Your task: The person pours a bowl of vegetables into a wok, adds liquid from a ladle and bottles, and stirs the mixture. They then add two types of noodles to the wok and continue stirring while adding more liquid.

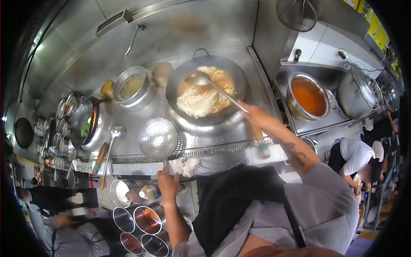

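Observation:
A dark wok [239, 79] on the stove holds pale noodles [195, 105] in an orange-brown broth, with steam over them. My right hand [254, 115] is closed round the handle of a metal ladle [222, 92]. The ladle's bowl is over the broth at the upper middle of the wok. Lower down, my left hand [168, 182] grips the handle of a round perforated skimmer [157, 138]. The skimmer's disc is left of the wok, over the steel stove top, and appears to hold no food.
Right of the stove is a metal pot of orange-red liquid [308, 97], beside a large covered pot [357, 94]. To the left are a strainer pot [130, 88], another ladle [116, 132] and a second wok [79, 124]. A bamboo brush [259, 139] lies near my right forearm. Other people stand on both sides.

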`<move>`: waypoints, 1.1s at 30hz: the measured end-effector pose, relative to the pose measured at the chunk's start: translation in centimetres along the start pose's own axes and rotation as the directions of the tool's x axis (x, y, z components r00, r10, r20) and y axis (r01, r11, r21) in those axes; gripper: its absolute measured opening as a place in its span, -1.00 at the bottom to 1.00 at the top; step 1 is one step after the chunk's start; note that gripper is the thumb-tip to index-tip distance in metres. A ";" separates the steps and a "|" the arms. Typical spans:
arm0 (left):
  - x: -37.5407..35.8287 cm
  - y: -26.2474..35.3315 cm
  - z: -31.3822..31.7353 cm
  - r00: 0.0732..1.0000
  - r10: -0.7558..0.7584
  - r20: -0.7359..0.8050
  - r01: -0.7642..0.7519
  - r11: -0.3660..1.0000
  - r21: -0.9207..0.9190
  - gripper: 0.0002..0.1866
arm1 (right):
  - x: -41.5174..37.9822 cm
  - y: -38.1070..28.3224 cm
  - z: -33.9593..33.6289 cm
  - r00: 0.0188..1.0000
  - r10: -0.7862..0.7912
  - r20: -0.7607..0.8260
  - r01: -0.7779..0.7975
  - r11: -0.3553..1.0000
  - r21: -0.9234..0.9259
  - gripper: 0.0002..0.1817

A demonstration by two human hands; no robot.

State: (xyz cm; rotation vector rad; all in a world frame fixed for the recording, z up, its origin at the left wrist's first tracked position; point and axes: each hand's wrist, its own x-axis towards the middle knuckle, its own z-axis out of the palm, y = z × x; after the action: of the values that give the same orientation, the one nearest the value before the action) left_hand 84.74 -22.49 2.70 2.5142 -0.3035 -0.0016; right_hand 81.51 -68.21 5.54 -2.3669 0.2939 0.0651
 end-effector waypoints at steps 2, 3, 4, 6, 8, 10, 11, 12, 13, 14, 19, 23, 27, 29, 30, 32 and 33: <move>-0.3 0.7 -0.5 1.000 0.022 0.012 -0.023 1.000 0.003 -0.47 | 0.9 -0.1 1.1 0.995 -0.034 -0.094 0.019 0.987 -0.157 -0.40; -0.5 0.6 -0.5 1.000 0.024 0.009 -0.025 1.000 0.005 -0.47 | 1.5 1.5 2.2 0.995 -0.036 -0.096 0.021 0.988 -0.156 -0.40; -0.6 0.4 -0.5 1.000 0.016 -0.006 -0.016 0.999 0.029 -0.45 | 2.5 4.1 3.8 0.971 -0.170 -0.167 0.137 0.972 -0.190 -0.39; -0.6 0.4 -0.4 1.000 0.004 -0.025 -0.002 0.999 0.047 -0.43 | 2.9 3.1 2.3 0.924 -0.305 -0.229 0.251 0.938 -0.237 -0.39; -0.7 0.3 -0.6 0.999 -0.025 -0.024 0.028 0.994 0.107 -0.43 | 0.9 -5.3 -3.6 0.955 0.271 0.123 -0.274 0.961 0.016 -0.39; -0.8 0.0 -0.6 0.999 0.013 -0.031 -0.008 0.991 0.132 -0.43 | 2.4 -3.9 -3.0 0.968 0.243 0.061 -0.245 0.969 0.034 -0.38; -0.9 0.0 -0.6 0.998 0.045 -0.040 -0.039 0.987 0.156 -0.43 | 4.5 -1.0 -1.4 0.990 0.075 -0.120 -0.094 0.983 -0.156 -0.38; -0.9 0.1 -0.6 0.998 0.044 -0.041 -0.037 0.987 0.156 -0.43 | 6.0 1.3 -0.3 0.958 -0.126 -0.257 0.026 0.932 -0.360 -0.38; -1.0 0.2 -0.7 0.996 0.082 -0.032 -0.075 0.983 0.170 -0.44 | 6.5 2.4 0.1 0.959 -0.125 -0.255 0.027 0.934 -0.357 -0.38; -1.1 0.2 -0.9 0.993 0.120 -0.021 -0.114 0.976 0.187 -0.44 | 6.3 1.9 0.2 0.962 -0.133 -0.237 0.048 0.941 -0.334 -0.39; -1.4 -0.1 -1.0 0.997 -0.001 -0.075 0.012 0.990 0.142 -0.46 | 1.6 -4.5 -5.1 0.984 0.177 -0.021 -0.177 0.984 0.032 -0.42; -1.5 -0.8 -0.5 0.994 -0.040 -0.104 0.057 0.984 0.168 -0.46 | 1.2 0.1 -2.2 0.977 0.004 -0.215 -0.026 0.994 -0.102 -0.41; -1.0 -0.7 -0.3 0.995 -0.048 -0.090 0.064 0.980 0.190 -0.46 | -1.7 -3.0 -4.6 0.960 0.280 -0.007 -0.279 0.958 0.066 -0.41; -0.7 -0.7 -0.6 0.997 -0.012 -0.075 0.025 0.983 0.183 -0.44 | -2.6 -3.5 -5.0 0.929 0.364 0.070 -0.370 0.924 0.100 -0.41; -0.5 -0.6 -0.6 0.997 -0.009 -0.074 0.022 0.983 0.182 -0.44 | -2.9 -2.6 -4.1 0.957 0.287 -0.034 -0.286 0.958 0.031 -0.41; -0.2 -0.3 -0.7 0.998 0.000 -0.060 0.011 0.982 0.190 -0.42 | -2.6 -0.1 -2.9 0.971 0.199 -0.132 -0.207 0.977 -0.047 -0.41; -0.1 0.3 -0.9 0.998 0.003 -0.061 0.009 0.982 0.191 -0.42 | -2.3 1.0 -2.3 0.985 0.124 -0.124 -0.136 0.986 -0.093 -0.41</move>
State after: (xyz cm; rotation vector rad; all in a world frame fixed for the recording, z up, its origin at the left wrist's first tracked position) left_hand 84.64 -22.20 3.59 2.6989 -0.2870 0.1074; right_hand 78.93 -70.08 6.87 -2.4540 0.5137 0.0023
